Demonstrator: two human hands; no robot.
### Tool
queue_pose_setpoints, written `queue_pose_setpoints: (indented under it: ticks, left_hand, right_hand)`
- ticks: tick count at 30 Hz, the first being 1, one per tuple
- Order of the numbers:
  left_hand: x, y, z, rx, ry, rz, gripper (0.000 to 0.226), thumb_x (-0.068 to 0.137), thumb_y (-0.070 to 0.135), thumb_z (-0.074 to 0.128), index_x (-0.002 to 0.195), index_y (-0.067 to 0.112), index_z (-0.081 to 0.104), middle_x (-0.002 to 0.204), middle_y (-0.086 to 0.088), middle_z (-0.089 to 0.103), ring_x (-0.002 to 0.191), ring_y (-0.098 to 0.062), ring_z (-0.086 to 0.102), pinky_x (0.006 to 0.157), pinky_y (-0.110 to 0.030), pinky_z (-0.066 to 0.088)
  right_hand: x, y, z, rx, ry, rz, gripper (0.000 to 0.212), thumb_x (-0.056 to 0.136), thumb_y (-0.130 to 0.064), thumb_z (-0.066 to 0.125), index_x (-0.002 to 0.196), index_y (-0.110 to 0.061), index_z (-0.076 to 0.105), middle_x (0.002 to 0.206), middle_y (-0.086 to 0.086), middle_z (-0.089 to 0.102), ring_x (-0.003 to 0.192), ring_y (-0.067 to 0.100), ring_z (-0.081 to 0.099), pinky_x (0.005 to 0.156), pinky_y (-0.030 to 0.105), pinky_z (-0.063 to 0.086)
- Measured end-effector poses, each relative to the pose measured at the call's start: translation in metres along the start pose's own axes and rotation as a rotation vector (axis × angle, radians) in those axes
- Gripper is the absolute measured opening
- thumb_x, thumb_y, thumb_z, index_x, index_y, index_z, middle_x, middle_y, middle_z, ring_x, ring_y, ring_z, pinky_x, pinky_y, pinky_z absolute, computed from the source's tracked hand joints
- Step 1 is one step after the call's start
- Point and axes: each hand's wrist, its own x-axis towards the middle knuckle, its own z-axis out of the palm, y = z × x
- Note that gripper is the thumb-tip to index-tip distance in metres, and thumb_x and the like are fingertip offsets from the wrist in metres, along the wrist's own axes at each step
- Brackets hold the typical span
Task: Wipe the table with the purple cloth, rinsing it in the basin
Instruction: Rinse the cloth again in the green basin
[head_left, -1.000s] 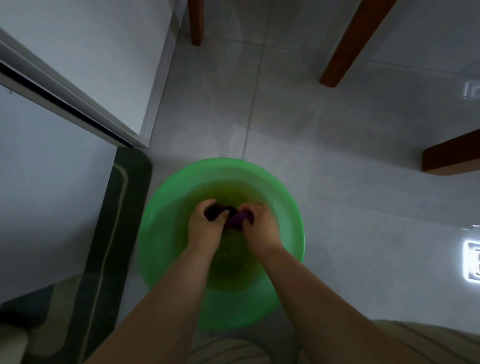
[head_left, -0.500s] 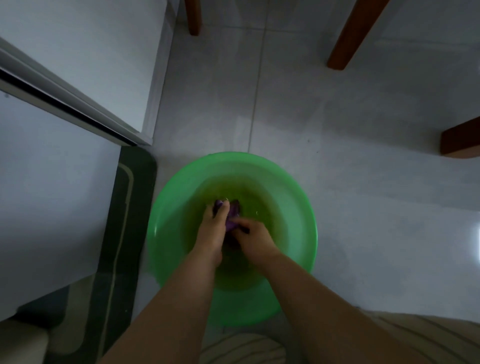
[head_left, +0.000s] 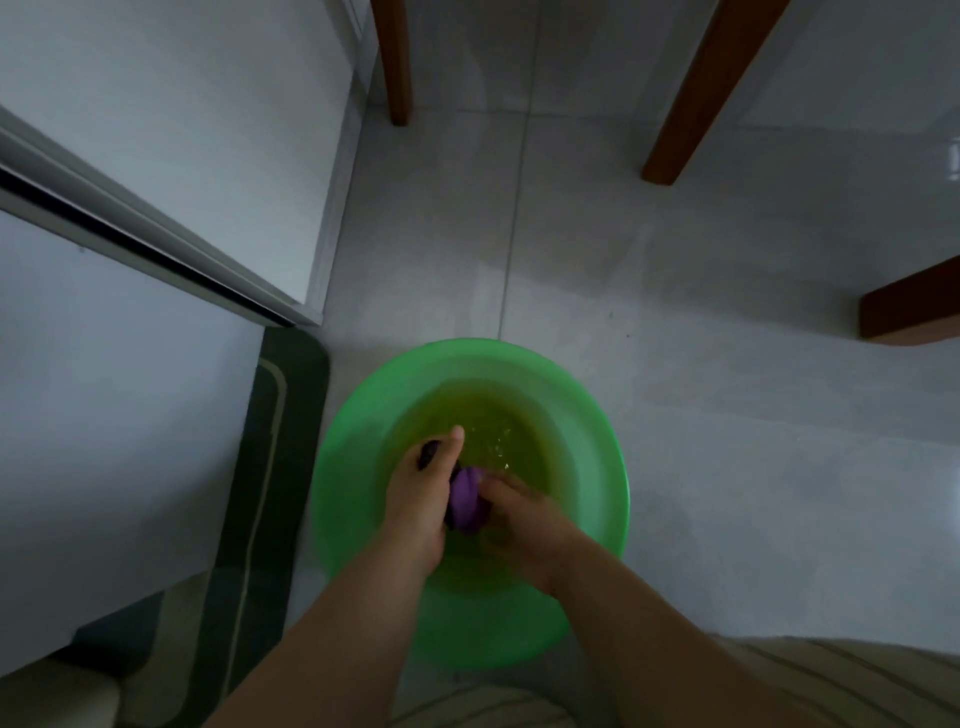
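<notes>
A round green basin with water in it stands on the pale tiled floor below me. Both my hands are down in the water at its middle. The purple cloth is bunched into a small wad between them. My left hand grips its far, dark end, with fingers wrapped over it. My right hand holds the near side of the wad, partly under the water. Only a small part of the cloth shows.
A white cabinet or door with a dark gap fills the left side. A dark green mat lies next to the basin on the left. Brown wooden furniture legs stand at the top and right. Striped fabric covers the bottom edge.
My hands have shifted against each other on the cloth: the left hand has slid farther forward and the right hand back toward me. More bright purple shows between them.
</notes>
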Motion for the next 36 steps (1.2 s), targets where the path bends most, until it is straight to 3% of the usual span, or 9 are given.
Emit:
queue_pose_setpoints:
  ticks: [3,6,9,16,19,23,26,31,36]
  left_hand:
    - [-0.023,0.016,0.002,0.073,-0.135,0.050,0.033,0.056,0.039,0.075,0.073,0.016,0.061,0.074,-0.008,0.061,0.072,-0.025,0.061,0.071,-0.040,0.052]
    - [-0.037,0.031,0.004,0.315,-0.216,0.217,0.024,0.075,0.026,0.070,0.076,0.009,0.053,0.078,-0.014,0.060,0.079,-0.024,0.060,0.078,-0.038,0.051]
    - [-0.048,0.049,0.002,0.498,-0.404,0.332,0.025,0.081,0.024,0.063,0.063,0.020,0.046,0.065,0.006,0.054,0.066,-0.007,0.053,0.065,-0.019,0.046]
    - [-0.051,0.055,-0.018,0.545,-0.590,0.194,0.032,0.075,0.050,0.051,0.099,0.034,0.065,0.109,0.014,0.061,0.105,-0.003,0.056,0.076,-0.014,0.050]
    - [-0.053,0.049,-0.015,0.572,-0.652,0.165,0.033,0.077,0.046,0.050,0.102,0.032,0.067,0.132,0.018,0.049,0.123,-0.003,0.043,0.095,-0.018,0.041]
    - [-0.051,0.044,-0.009,0.735,-0.645,0.142,0.033,0.083,0.041,0.051,0.114,0.034,0.061,0.151,0.015,0.021,0.137,-0.006,0.016,0.114,-0.032,0.016]
    - [-0.048,0.042,-0.011,0.804,-0.654,0.028,0.048,0.082,0.049,0.049,0.127,0.031,0.051,0.148,0.011,0.032,0.129,-0.003,0.029,0.105,-0.021,0.022]
    - [-0.046,0.027,-0.003,0.934,-0.603,0.239,0.028,0.094,0.029,0.043,0.118,0.023,0.057,0.127,0.006,0.056,0.116,-0.002,0.046,0.085,-0.002,0.034]
    - [-0.042,0.023,-0.002,0.704,-0.488,0.349,0.027,0.095,0.017,0.042,0.099,0.036,0.061,0.102,0.011,0.070,0.106,-0.008,0.060,0.088,-0.033,0.047]
  right_hand:
    - [-0.015,-0.004,0.007,0.147,-0.295,0.127,0.038,0.071,-0.028,0.067,0.107,-0.018,0.063,0.106,0.009,0.065,0.091,0.023,0.060,0.077,0.038,0.047]
    - [-0.025,-0.015,0.013,0.331,-0.563,0.032,0.059,0.052,-0.036,0.085,0.106,-0.018,0.070,0.111,0.010,0.067,0.098,0.027,0.065,0.084,0.047,0.051]
    - [-0.033,-0.029,0.018,0.271,-0.642,-0.037,0.074,0.048,-0.036,0.090,0.114,-0.017,0.061,0.112,0.008,0.068,0.103,0.024,0.064,0.079,0.043,0.056]
    - [-0.037,-0.032,0.022,-0.035,-0.558,-0.042,0.085,0.031,-0.038,0.094,0.105,-0.018,0.059,0.101,-0.001,0.069,0.096,0.012,0.066,0.075,0.025,0.055]
    - [-0.039,-0.027,0.016,-0.076,-0.547,-0.062,0.084,0.030,-0.041,0.093,0.104,-0.019,0.059,0.097,-0.004,0.071,0.094,0.010,0.066,0.075,0.024,0.055]
    - [-0.041,-0.026,0.006,-0.142,-0.550,-0.024,0.054,0.072,-0.001,0.074,0.121,-0.004,0.052,0.104,0.002,0.066,0.097,0.011,0.064,0.084,0.025,0.053]
    - [-0.041,-0.017,0.011,-0.246,-0.526,0.012,0.041,0.079,0.022,0.049,0.112,-0.001,0.057,0.089,0.001,0.069,0.083,0.011,0.066,0.074,0.025,0.055]
    - [-0.046,-0.003,0.026,-0.230,-0.299,-0.026,0.022,0.095,0.003,0.038,0.093,-0.012,0.054,0.081,0.001,0.058,0.057,0.002,0.062,0.054,0.017,0.052]
    - [-0.045,-0.007,0.032,-0.285,-0.177,-0.176,0.021,0.092,0.004,0.034,0.094,-0.011,0.048,0.066,-0.001,0.053,0.045,0.003,0.046,0.041,0.015,0.035]
